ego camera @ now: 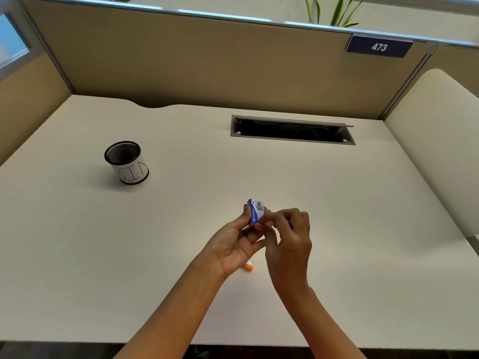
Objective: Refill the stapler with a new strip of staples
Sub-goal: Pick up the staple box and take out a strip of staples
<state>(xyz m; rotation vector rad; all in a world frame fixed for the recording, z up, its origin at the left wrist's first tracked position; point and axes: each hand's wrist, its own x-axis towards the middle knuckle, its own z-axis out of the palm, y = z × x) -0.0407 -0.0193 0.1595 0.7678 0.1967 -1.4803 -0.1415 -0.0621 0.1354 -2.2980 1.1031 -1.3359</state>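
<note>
Both hands, left hand (234,244) and right hand (291,238), pinch the blue staple box (255,211) together, long axis tilted up-left; bare tabletop (363,229) all around.

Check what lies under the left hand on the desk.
Under the left hand, a small orange and white object lies on the desk. Only its end shows; the rest is covered by the hand, so I cannot tell if it is the stapler.
</note>
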